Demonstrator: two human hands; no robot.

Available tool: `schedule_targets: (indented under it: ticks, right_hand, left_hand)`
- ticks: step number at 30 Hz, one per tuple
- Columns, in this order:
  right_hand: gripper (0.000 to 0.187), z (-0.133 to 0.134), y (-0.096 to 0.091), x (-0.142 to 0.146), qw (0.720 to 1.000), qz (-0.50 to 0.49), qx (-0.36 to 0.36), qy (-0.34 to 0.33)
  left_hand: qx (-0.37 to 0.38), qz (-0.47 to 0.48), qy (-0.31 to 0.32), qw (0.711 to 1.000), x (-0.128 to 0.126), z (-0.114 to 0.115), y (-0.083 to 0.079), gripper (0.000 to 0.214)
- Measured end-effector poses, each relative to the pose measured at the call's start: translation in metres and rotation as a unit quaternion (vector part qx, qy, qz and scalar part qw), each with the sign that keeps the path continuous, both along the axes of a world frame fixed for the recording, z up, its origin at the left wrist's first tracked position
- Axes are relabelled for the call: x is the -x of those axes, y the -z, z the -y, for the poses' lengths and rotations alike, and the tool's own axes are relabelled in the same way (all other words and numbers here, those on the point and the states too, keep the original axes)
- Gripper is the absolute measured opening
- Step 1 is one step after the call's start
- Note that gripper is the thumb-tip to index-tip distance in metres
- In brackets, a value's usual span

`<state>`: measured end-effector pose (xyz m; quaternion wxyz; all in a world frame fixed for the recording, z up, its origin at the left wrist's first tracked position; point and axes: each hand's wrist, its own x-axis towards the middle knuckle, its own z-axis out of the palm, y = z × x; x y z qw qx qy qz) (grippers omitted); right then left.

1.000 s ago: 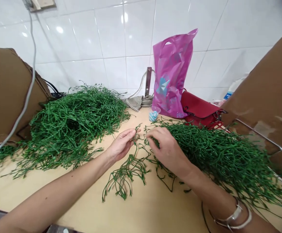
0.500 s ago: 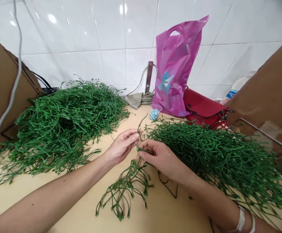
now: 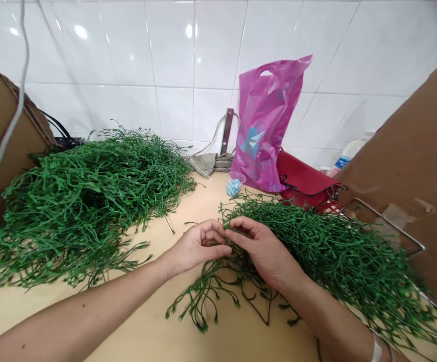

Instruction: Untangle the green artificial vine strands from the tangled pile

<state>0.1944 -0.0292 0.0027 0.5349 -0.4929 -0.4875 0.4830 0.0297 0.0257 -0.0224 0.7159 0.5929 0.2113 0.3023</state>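
My right hand (image 3: 261, 246) pinches a thin green plastic stem (image 3: 227, 227) between thumb and fingertips. Facing it, my left hand (image 3: 199, 245) has its fingers half curled and its thumb apart, the fingertips touching or almost touching the held end. Below both hands a small branched bunch of green plastic stems (image 3: 203, 296) spreads over the table (image 3: 158, 322); whether the pinched stem belongs to it is hidden. A large heap of the same stems (image 3: 327, 246) lies beside and partly behind my right hand.
Another big heap of green stems (image 3: 90, 196) lies on the left. Farther back are a clear cup with blue-and-white pieces (image 3: 234, 186), a purple plastic bag (image 3: 265, 125) and a red handbag (image 3: 305, 178). Cardboard boxes (image 3: 0, 120) (image 3: 410, 166) flank the table before a tiled wall.
My left hand's thumb has parted from the stem it pinched. Both hands have shifted slightly right, and the branched bunch now lies farther right, closer to the right heap. The view has tilted a little.
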Motion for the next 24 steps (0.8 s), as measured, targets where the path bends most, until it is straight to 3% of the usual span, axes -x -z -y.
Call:
schedule_targets:
  ticks: [5, 8, 13, 17, 24]
  right_hand:
    - [0.034, 0.003, -0.005, -0.005, 0.999, 0.045, -0.020, -0.006]
    - [0.029, 0.006, -0.009, -0.006, 0.993, 0.107, -0.047, -0.016]
    - [0.025, 0.008, -0.008, -0.002, 0.983, 0.162, -0.068, -0.054]
    - [0.026, 0.009, -0.002, 0.000, 0.975, 0.201, -0.066, -0.067]
    - [0.023, 0.010, -0.001, 0.002, 0.975, 0.207, -0.079, -0.002]
  left_hand:
    - [0.072, 0.072, -0.060, 0.993, -0.003, -0.001, 0.002, 0.034]
    - [0.111, 0.117, -0.101, 0.982, -0.002, -0.002, 0.000, 0.033]
    - [0.089, 0.141, -0.132, 0.977, 0.000, -0.005, -0.007, 0.035]
    - [0.083, 0.139, -0.135, 0.978, 0.001, -0.006, -0.009, 0.035]
    - [0.113, 0.141, -0.116, 0.977, -0.001, -0.001, -0.007, 0.032]
